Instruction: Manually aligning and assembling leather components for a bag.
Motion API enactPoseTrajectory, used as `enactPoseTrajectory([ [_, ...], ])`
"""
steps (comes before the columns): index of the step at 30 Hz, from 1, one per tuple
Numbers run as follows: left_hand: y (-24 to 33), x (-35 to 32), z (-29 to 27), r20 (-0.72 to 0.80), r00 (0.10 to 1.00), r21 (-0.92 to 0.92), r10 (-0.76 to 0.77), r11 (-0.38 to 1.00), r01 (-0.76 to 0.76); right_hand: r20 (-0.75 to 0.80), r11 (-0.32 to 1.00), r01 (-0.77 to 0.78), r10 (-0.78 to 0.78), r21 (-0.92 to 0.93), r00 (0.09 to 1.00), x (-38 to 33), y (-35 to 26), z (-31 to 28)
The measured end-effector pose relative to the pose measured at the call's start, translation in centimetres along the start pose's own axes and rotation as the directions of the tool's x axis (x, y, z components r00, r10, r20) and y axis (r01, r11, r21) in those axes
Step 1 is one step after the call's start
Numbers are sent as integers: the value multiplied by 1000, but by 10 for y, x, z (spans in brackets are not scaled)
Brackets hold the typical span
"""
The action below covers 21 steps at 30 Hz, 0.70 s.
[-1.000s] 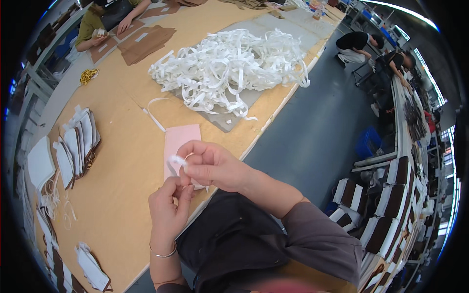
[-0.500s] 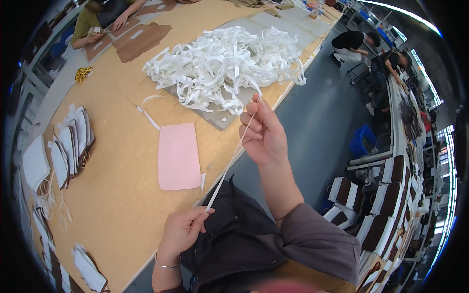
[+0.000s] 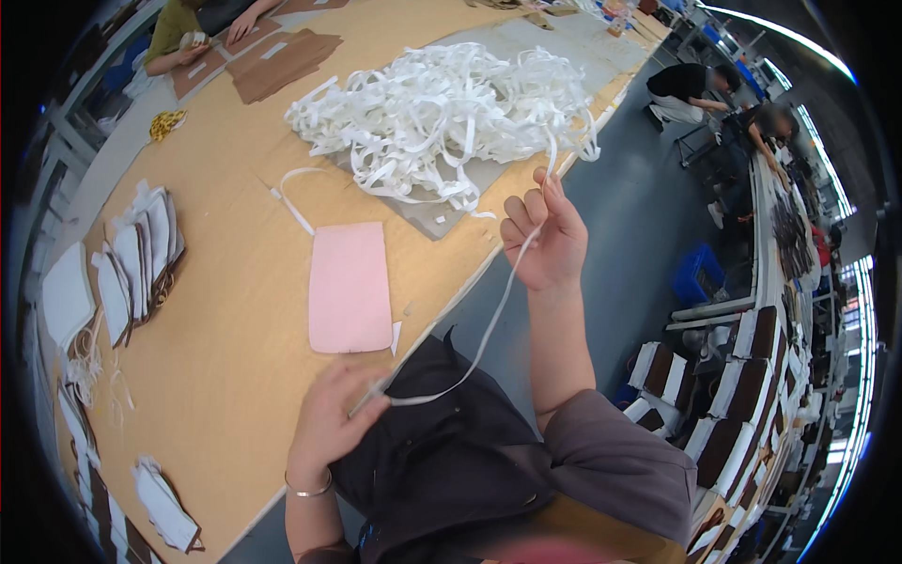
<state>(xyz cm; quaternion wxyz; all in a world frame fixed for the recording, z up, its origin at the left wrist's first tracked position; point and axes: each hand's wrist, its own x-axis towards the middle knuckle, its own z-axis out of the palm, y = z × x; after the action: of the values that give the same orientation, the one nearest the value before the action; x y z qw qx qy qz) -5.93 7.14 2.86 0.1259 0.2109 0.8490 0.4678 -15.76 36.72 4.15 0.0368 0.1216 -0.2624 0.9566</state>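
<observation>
A narrow white ribbon hangs in a slack curve between my two hands. My right hand pinches it above the table's right edge, fingers curled in. My left hand, smeared by motion, has the other end at its thumb and fingers by the front edge. Beyond my right hand lies a large tangled heap of white ribbon on a grey sheet. A pink rectangular piece lies flat ahead of my left hand. From under its top left corner comes a strip of white ribbon.
Stacked white pieces with brown edges stand on the table at left. Brown flat pieces lie far left, beside another person's hands. Right of the table, a blue crate sits on the floor, near shelves of brown and white bundles.
The ribbon has gone from taut to slack. My right hand has moved a little to the right, and my left hand has shifted slightly, its fingers now blurred.
</observation>
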Motion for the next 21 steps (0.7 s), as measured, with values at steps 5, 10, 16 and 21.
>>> enactPoseTrajectory([
  [5, -42, 47, 3, -420, 906, 231, -47, 960, 157, -110, 365, -319, 492, -875, 864, 4, 31, -11],
  [10, -42, 41, 11, -391, 902, 127, -184, 960, 251, -269, 85, -373, 550, -924, 791, 2, 85, -21],
  [16, -17, 19, -16, -182, 835, -108, -519, 855, 507, -147, 238, -343, 587, -908, 796, -7, 109, 9],
  [21, -52, 26, -26, -574, 809, 326, -125, 872, 366, -112, 344, -391, 612, -854, 783, -11, 111, 20],
])
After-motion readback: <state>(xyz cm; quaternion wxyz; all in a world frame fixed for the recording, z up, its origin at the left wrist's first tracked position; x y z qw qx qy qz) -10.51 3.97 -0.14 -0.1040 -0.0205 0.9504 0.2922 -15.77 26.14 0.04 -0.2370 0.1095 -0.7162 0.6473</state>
